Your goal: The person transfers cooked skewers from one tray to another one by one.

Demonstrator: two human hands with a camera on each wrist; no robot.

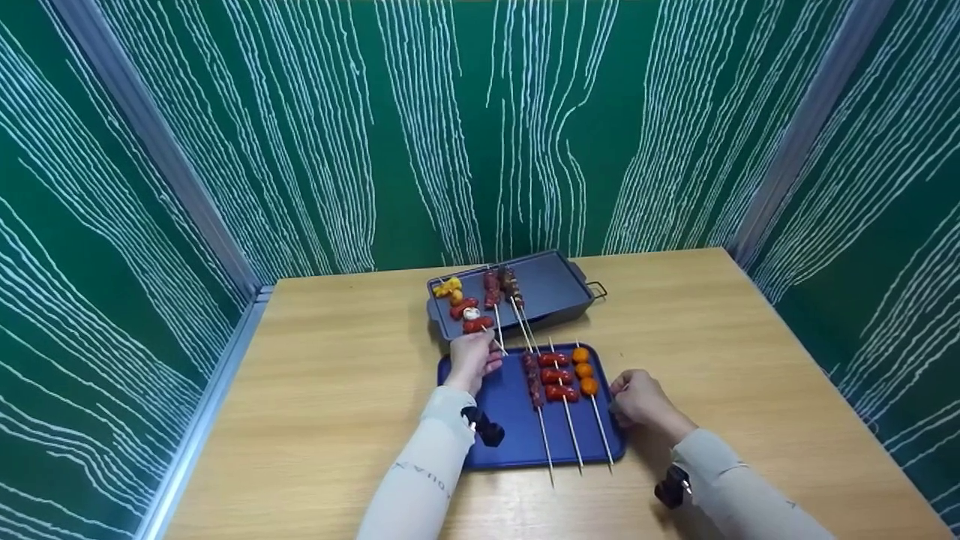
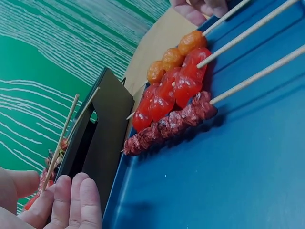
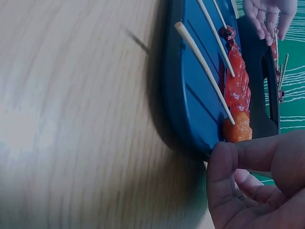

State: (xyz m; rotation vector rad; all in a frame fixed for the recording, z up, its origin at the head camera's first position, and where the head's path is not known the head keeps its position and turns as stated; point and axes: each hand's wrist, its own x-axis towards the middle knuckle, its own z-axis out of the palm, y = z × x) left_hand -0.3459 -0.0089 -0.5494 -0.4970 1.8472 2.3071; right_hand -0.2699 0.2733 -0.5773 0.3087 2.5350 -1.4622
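My left hand (image 1: 472, 360) is at the near left edge of the dark grill pan (image 1: 551, 289). Thumb and forefinger pinch the stick of a sausage skewer (image 1: 477, 325), whose red pieces have a white one between them and yellow pieces beyond, lying in the pan. Two meat skewers (image 1: 491, 289) lie beside it, sticks pointing toward me. In front is a blue tray (image 1: 499, 420) with a meat skewer (image 1: 533, 381), a red sausage skewer (image 1: 557, 376) and an orange ball skewer (image 1: 584, 371). My right hand (image 1: 643, 401) grips the tray's right rim between thumb and forefinger (image 3: 224, 164).
Both pan and tray stand on a wooden table (image 1: 322, 390), the pan behind the tray. A wire handle (image 1: 598, 289) sticks out on the pan's right. Green walls (image 1: 480, 135) with white lines enclose the table at the back and sides.
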